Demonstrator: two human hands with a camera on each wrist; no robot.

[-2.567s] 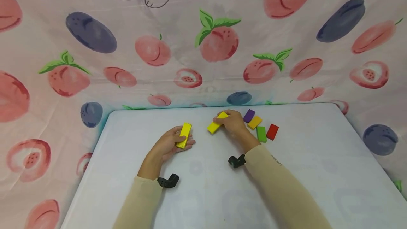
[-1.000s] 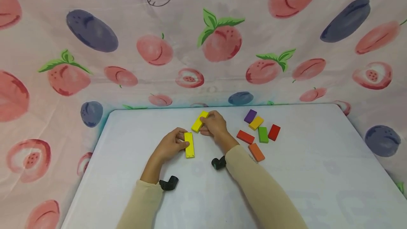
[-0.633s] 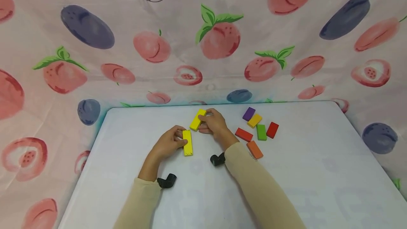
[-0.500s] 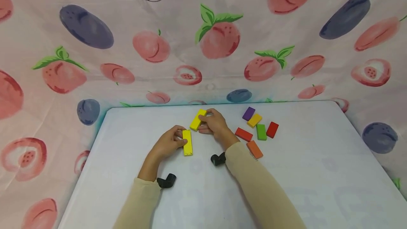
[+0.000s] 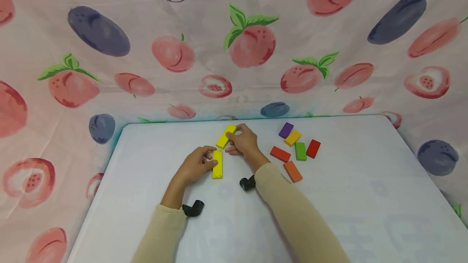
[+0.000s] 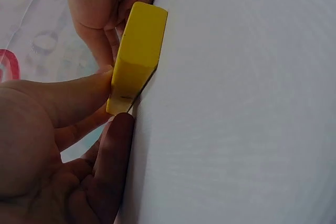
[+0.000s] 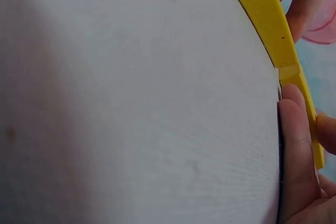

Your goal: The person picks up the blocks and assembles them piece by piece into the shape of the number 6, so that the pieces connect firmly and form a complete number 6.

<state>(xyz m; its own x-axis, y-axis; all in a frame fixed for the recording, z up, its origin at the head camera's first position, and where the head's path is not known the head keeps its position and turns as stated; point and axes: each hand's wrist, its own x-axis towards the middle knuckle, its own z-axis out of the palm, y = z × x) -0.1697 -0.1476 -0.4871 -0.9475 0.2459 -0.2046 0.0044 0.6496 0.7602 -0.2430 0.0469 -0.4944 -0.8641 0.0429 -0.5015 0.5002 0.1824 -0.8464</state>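
My left hand (image 5: 193, 166) pinches a long yellow block (image 5: 217, 165) between thumb and fingers at the middle of the white table. A second yellow block (image 5: 226, 136) is pinched by my right hand (image 5: 244, 141), just beyond the first and slanting up to the right. The near ends of the two blocks lie very close together; whether they touch I cannot tell. From the left wrist, the left-hand block (image 6: 139, 43) shows its end close to the tabletop. The right wrist view has both blocks nearly in line, with right fingers (image 7: 296, 135) along the farther one.
Right of my right hand lie a purple block (image 5: 286, 130), an amber block (image 5: 293, 137), a green block (image 5: 301, 151), two red ones, including the farther-right red block (image 5: 313, 149), and an orange block (image 5: 293, 171). A fruit-printed cloth (image 5: 241, 88) hangs behind the table (image 5: 365, 198).
My right hand has moved left with its yellow block, uncovering a red and an orange block. The left-hand block has shifted slightly right and nearer, and turned straighter. Lately, both hands barely moved.
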